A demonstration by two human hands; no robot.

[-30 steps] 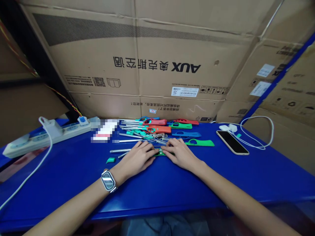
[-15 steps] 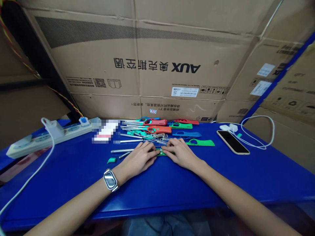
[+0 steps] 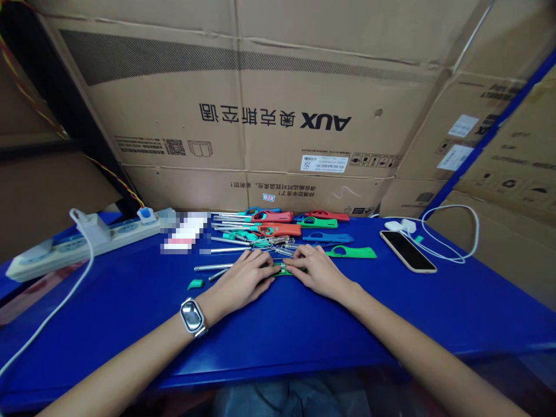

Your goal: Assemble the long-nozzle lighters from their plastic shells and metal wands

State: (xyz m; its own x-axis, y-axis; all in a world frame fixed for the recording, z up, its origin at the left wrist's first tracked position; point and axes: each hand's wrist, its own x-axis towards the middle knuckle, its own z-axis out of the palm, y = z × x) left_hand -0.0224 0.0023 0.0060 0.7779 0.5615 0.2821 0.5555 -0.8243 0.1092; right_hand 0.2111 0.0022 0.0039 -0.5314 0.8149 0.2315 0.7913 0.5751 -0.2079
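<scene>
My left hand (image 3: pixel 245 280) and my right hand (image 3: pixel 313 270) rest side by side on the blue table (image 3: pixel 304 330), fingers curled down onto a small green plastic part (image 3: pixel 283 270) that lies between them. Both hands pinch or press it; most of the part is hidden under the fingers. Just beyond my fingers lies a pile of long lighters (image 3: pixel 278 227) with red, green, blue and teal handles and metal tubes. A loose green handle shell (image 3: pixel 353 252) lies right of my right hand. A small teal piece (image 3: pixel 195 284) and loose metal tubes (image 3: pixel 212 267) lie left of my left hand.
A white power strip (image 3: pixel 82 240) with a plugged charger and cable runs along the left. A phone (image 3: pixel 407 251) with a white charger and cable (image 3: pixel 452 231) lies at the right. Large cardboard boxes (image 3: pixel 278 116) wall off the back of the table.
</scene>
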